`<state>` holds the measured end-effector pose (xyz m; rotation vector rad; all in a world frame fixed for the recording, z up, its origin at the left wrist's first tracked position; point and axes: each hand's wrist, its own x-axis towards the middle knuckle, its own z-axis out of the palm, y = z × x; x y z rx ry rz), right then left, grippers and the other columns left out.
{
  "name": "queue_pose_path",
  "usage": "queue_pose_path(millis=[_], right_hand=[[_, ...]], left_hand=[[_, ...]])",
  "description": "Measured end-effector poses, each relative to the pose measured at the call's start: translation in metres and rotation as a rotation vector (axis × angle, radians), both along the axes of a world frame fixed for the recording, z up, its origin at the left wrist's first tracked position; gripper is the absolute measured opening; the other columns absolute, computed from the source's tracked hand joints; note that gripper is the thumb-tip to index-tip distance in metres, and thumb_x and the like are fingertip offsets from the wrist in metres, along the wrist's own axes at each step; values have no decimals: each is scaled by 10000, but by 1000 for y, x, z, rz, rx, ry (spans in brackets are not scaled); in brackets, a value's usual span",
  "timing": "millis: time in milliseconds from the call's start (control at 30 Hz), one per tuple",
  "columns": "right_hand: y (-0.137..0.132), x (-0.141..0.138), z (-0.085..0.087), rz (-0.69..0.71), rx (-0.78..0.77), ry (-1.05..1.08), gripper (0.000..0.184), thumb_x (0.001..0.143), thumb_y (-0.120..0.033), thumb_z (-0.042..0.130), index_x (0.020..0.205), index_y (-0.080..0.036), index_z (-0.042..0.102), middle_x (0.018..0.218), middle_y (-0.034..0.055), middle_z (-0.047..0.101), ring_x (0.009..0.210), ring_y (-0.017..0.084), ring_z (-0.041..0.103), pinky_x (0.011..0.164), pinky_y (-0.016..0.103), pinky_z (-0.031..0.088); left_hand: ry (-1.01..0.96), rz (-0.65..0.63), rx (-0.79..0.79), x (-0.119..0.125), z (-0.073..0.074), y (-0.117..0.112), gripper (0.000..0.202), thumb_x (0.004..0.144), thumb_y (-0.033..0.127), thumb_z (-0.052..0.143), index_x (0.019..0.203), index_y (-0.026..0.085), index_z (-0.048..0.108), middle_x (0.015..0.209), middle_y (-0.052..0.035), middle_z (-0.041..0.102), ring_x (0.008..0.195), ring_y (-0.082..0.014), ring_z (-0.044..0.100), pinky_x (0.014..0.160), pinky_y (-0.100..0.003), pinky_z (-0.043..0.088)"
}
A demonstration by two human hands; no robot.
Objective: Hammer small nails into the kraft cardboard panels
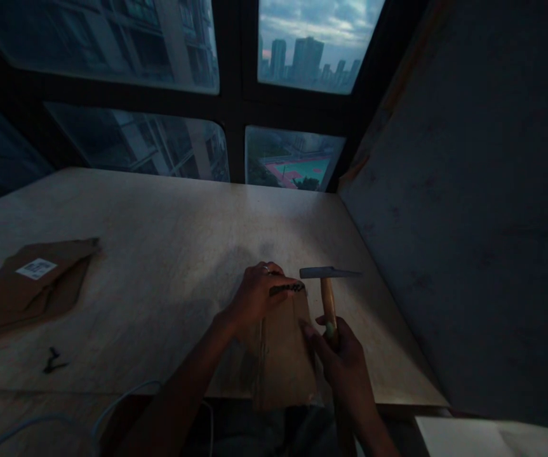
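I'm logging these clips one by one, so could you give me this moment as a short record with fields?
Left hand: at the far end of a brown cardboard piece, by a dark item too unclear to identify
Right hand: gripping a wooden-handled hammer, beside the cardboard piece
Surface: pale tabletop
On the left: folded cardboard with a white label; small dark pieces nearer the person
Background: windows, buildings outside
Light: dim

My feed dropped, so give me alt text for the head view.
The right hand holds a hammer by its wooden handle beside a brown cardboard piece; the left hand is at the cardboard's far end, by an unclear dark item. Labelled packaging lies at left on the tabletop, windows beyond.
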<state>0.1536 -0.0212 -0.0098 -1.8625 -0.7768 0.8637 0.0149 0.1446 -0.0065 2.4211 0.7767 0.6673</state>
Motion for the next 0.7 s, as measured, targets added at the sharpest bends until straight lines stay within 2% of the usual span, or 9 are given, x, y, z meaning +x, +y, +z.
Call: queue_pose_path(millis=[300, 367, 467, 700], right_hand=[[7, -4, -2, 0, 58, 17, 392, 757, -575, 664, 853, -200, 603, 649, -15, 566, 617, 183, 543, 524, 259, 410], [7, -5, -2, 3, 60, 5, 387, 757, -573, 663, 842, -200, 604, 660, -8, 584, 627, 189, 553, 531, 263, 412], [7, -5, -3, 12, 46, 11, 399, 765, -588, 652, 849, -202, 598, 668, -6, 586, 633, 191, 553, 532, 266, 412], [8, -4, -4, 7, 50, 21, 407, 762, -593, 657, 848, -202, 584, 655, -21, 555, 623, 178, 531, 530, 261, 401]], left_hand=[[-56, 45, -39, 3, -1, 0, 188, 826, 390, 731, 980, 297, 784, 997, -41, 713, 937, -202, 632, 863, -354, 474], [-64, 59, -42, 4, -2, 0, 171, 814, 361, 747, 964, 288, 786, 981, -33, 716, 918, -193, 634, 843, -339, 479], [-75, 65, -39, 5, -4, 1, 127, 823, 306, 740, 938, 277, 787, 957, -21, 720, 903, -180, 635, 823, -320, 478], [-94, 63, -6, 3, -5, 0, 103, 840, 293, 718, 914, 258, 781, 967, -26, 721, 897, -177, 642, 822, -322, 478]])
